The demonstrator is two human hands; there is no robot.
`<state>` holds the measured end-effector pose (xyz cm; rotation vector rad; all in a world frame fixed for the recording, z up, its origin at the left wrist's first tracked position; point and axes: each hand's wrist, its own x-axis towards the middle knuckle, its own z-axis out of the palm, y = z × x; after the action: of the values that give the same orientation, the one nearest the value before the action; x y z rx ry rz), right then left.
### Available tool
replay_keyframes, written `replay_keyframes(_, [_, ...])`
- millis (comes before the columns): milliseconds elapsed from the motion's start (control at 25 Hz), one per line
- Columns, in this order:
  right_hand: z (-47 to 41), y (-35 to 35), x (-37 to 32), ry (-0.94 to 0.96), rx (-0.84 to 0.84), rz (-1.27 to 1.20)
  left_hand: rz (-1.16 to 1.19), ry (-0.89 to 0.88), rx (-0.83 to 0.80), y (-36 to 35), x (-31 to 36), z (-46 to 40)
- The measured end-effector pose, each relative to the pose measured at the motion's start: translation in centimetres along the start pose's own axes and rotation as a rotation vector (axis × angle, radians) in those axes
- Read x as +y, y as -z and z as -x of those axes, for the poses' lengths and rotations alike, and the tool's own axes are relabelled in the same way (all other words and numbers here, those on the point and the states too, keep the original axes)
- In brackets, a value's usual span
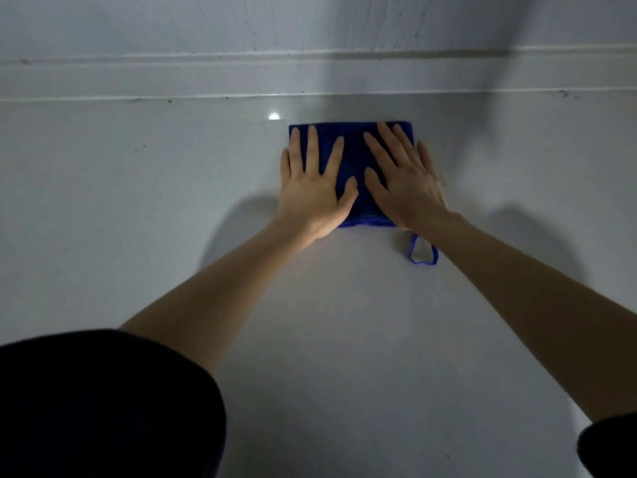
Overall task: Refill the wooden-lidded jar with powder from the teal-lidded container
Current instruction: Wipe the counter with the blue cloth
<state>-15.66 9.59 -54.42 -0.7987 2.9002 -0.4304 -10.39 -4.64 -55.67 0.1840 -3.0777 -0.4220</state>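
A folded blue cloth (355, 157) lies flat on the white countertop (138, 208) near the back wall. My left hand (315, 182) presses flat on the cloth's left half with fingers straight and spread. My right hand (403, 175) presses flat on its right half, fingers straight. A blue hanging loop (423, 251) of the cloth sticks out at the near right corner, beside my right wrist. Neither the wooden-lidded jar nor the teal-lidded container is in view.
A white wall with a low raised ledge (310, 75) runs along the back of the counter. My dark sleeves (103, 405) show at the bottom left and bottom right corners.
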Motion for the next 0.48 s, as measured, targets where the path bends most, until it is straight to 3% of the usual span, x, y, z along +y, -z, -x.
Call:
replay_keyframes(280, [11.0, 0.1, -0.9, -0.07, -0.005, -0.009, 0.0, -0.048, -0.086, -0.4, 4.0, 9.6])
replay_keyframes(480, [18.7, -0.4, -1.6, -0.117, 0.001, 0.009, 0.015, -0.136, -0.055, -1.1, 6.1, 16.5])
